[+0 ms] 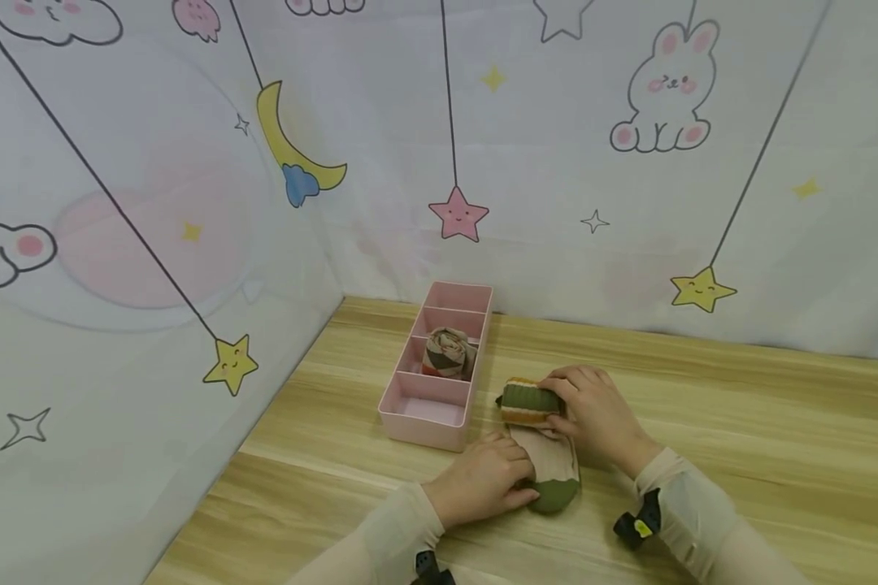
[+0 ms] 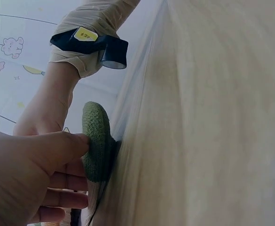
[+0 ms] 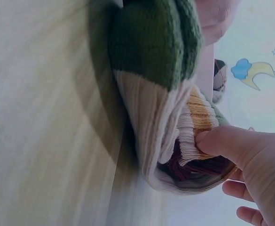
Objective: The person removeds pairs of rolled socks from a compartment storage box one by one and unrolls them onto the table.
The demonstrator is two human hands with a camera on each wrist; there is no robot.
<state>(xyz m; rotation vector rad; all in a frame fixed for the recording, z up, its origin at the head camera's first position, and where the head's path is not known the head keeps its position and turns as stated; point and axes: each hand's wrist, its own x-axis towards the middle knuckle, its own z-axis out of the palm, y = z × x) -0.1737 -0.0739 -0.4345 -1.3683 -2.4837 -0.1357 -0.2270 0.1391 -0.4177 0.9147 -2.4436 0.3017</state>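
A pair of beige ribbed socks (image 1: 545, 455) with green toes lies on the table, the striped green, white and orange cuff end (image 1: 530, 402) folded up over the rest. My right hand (image 1: 596, 414) grips this folded end, its thumb (image 3: 217, 140) on the orange and white ribbing in the right wrist view. Dark maroon fabric shows inside the fold there. At the near end, my left hand (image 1: 483, 479) rests on the socks from the left, thumb against the green toe (image 2: 96, 141) and fingers lightly bent along the beige part.
Left of the socks stands a pink divided box (image 1: 424, 435). One middle compartment holds a rolled beige sock bundle (image 1: 448, 353) with dark and red patches. A white printed curtain (image 1: 541, 244) closes off the table's back and left sides.
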